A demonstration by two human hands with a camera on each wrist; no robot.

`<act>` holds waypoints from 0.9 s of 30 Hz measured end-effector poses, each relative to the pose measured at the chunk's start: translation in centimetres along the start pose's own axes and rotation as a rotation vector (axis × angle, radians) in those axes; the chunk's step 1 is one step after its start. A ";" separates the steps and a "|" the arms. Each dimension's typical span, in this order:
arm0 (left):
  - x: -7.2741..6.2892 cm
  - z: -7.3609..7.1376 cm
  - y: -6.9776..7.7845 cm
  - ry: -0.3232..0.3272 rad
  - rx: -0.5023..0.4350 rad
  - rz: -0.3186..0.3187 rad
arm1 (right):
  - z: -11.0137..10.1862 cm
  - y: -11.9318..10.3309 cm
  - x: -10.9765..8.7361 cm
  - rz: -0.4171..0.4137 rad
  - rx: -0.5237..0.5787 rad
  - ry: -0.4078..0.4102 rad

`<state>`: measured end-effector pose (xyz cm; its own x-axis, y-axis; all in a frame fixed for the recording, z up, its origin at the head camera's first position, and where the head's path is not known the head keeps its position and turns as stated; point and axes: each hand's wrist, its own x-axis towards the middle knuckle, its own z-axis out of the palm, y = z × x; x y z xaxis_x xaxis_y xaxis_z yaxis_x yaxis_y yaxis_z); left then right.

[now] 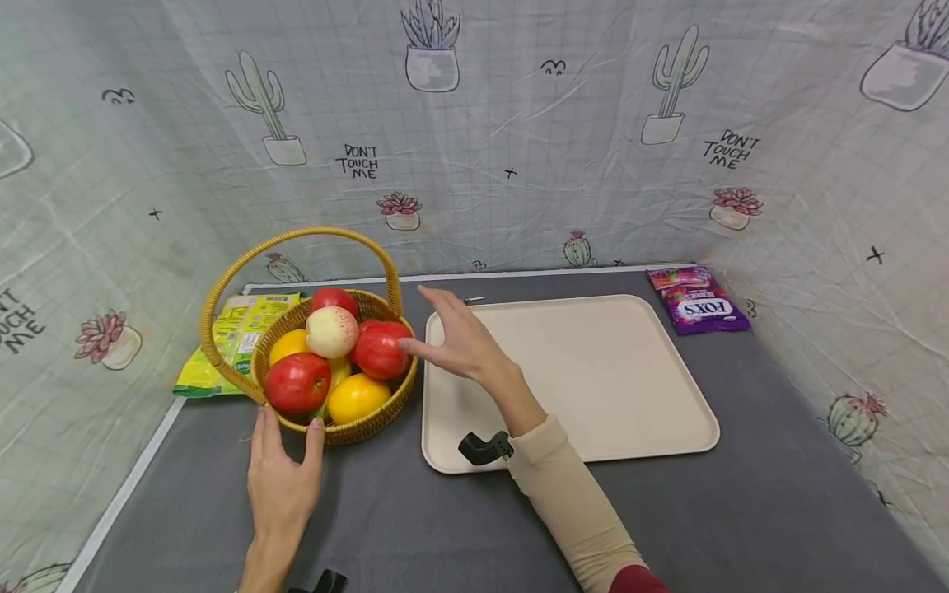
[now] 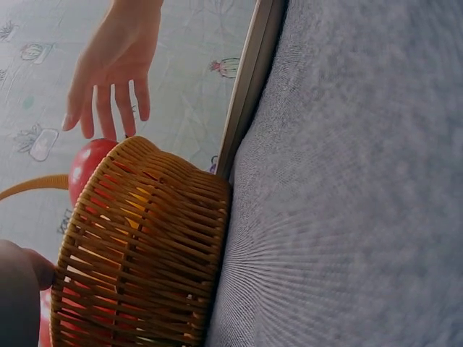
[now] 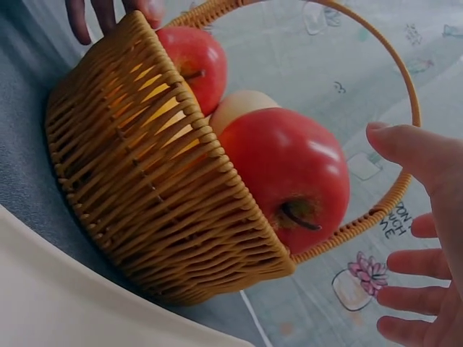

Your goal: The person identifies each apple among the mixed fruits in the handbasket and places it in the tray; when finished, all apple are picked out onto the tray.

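A wicker basket (image 1: 380, 422) with a tall hooped handle (image 1: 300, 234) stands on the left of the table, heaped with fruit. A pale speckled peach (image 1: 332, 332) tops the pile, among red apples (image 1: 298, 384) and yellow-orange fruit (image 1: 358, 399). My left hand (image 1: 282, 486) is at the basket's near left side, its thumb (image 2: 43, 269) right at the woven rim in the left wrist view. Fingers spread, my right hand (image 1: 465, 344) hovers on the basket's right, thumb close to the right-hand apple (image 3: 286, 173). It holds nothing.
A beige tray (image 1: 578, 371) lies right beside the basket. Behind the basket is a yellow-green packet (image 1: 240, 329); a purple Fox's candy bag (image 1: 698, 301) lies at the back right. Cactus-printed cloth (image 1: 511, 123) hangs around the grey table (image 1: 415, 527).
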<state>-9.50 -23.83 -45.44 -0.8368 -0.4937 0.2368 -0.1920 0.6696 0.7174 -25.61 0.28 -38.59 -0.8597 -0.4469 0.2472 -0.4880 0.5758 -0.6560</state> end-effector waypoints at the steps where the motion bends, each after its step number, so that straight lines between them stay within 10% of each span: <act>1: 0.0 0.0 0.0 0.002 -0.003 -0.001 | 0.1 -0.1 0.0 -0.002 0.004 -0.008; 27: 0.1 0.1 -0.1 -0.014 0.009 -0.006 | 3.9 -1.0 0.0 -0.131 0.058 -0.115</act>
<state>-9.56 -23.88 -45.52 -0.8428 -0.4898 0.2231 -0.2015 0.6715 0.7131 -24.49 -2.95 -40.71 -0.7649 -0.5925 0.2525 -0.5824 0.4687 -0.6642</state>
